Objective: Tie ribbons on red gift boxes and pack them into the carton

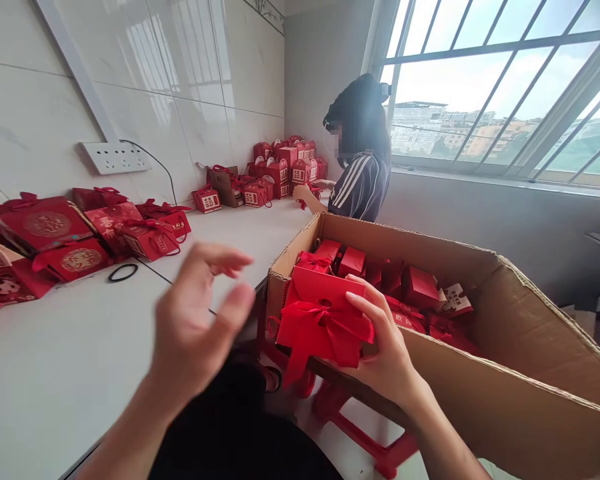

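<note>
Ribboned red gift box (320, 313): grasped by our right hand (387, 353) at the cardboard box's (505, 413) near rim. Our left hand (195, 327): fingers released, left of that box, above the tabletop (55, 360).

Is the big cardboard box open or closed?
Open: the cardboard box has its top flaps standing outward, and red gift boxes show inside.

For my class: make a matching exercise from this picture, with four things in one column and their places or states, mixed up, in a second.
Things
1. red box with a bow
2. black ring
3. socket strip
4. left hand

Places or states
A. on the tiled wall
B. flat on the white table
C. raised, open, holding nothing
D. gripped by the right hand at the edge of the carton

Pairs: 1-D, 2-B, 3-A, 4-C
</note>
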`<state>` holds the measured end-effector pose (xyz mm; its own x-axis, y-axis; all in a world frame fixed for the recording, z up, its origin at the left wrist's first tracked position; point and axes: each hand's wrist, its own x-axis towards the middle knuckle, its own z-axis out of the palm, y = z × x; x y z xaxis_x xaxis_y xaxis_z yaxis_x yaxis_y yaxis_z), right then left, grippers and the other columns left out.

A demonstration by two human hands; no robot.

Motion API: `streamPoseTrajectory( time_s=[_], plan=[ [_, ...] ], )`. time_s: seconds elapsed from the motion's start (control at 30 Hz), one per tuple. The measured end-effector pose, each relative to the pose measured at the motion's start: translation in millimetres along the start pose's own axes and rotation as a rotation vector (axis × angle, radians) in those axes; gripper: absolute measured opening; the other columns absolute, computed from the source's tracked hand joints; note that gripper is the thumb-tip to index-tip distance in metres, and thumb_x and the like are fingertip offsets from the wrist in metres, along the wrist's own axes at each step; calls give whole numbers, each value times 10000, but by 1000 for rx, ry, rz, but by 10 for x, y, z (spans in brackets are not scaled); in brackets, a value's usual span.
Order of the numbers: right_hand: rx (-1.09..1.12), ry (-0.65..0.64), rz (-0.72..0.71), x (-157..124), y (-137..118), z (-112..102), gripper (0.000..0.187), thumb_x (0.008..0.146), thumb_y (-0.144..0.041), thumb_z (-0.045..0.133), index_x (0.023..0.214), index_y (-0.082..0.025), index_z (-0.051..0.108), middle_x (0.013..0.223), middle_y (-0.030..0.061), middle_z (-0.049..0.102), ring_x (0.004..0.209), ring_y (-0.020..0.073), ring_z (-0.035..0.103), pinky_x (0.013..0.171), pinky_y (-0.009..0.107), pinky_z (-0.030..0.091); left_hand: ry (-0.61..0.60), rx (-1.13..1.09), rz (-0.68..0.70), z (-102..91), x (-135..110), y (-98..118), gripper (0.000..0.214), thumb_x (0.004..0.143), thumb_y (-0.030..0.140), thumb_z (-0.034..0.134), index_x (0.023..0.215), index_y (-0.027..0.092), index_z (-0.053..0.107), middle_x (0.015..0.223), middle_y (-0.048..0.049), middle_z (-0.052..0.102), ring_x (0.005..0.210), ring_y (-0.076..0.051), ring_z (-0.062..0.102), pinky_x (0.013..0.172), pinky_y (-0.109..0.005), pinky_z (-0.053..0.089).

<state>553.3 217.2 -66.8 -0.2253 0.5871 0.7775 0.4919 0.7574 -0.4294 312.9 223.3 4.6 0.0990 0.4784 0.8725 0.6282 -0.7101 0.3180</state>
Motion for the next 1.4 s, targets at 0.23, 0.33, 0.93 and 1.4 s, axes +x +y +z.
streamPoseTrajectory(
  time_s=[0.23, 0.33, 0.93, 1.4],
  plan=[
    [30, 8, -21, 16, -8, 28, 803, 680, -212, 779, 1360, -305, 363, 1419, 140, 356, 1316, 324, 405, 985, 514, 473, -80, -19, -16, 271, -303, 302, 138, 846, 178, 610, 978, 209, 580, 874, -20, 531, 815, -136, 554, 718, -262, 498],
    [77, -2, -29, 18, -12, 44, 793, 698, -198, 769, 1367, -302, 356, 1420, 139, 335, 1334, 313, 380, 998, 494, 467, -25, -51, 69, 292, -349, 346, 148, 823, 78, 608, 913, 194, 586, 794, -12, 525, 732, -127, 533, 646, -265, 476],
    [127, 56, -45, 9, -110, -10, 733, 734, -178, 739, 1358, -310, 376, 1442, 131, 331, 1352, 339, 347, 987, 522, 465, 29, 82, 319, 263, -432, 547, 101, 751, 78, 685, 812, 148, 645, 639, 23, 582, 591, -88, 565, 660, -324, 537],
    [124, 90, -74, -23, -91, -40, 789, 689, -82, 738, 1362, -300, 388, 1448, 120, 331, 1359, 314, 340, 1015, 501, 441, 46, 3, 285, 268, -397, 580, 114, 767, 89, 653, 855, 153, 618, 667, 14, 593, 614, -98, 582, 665, -300, 538]
  ],
)
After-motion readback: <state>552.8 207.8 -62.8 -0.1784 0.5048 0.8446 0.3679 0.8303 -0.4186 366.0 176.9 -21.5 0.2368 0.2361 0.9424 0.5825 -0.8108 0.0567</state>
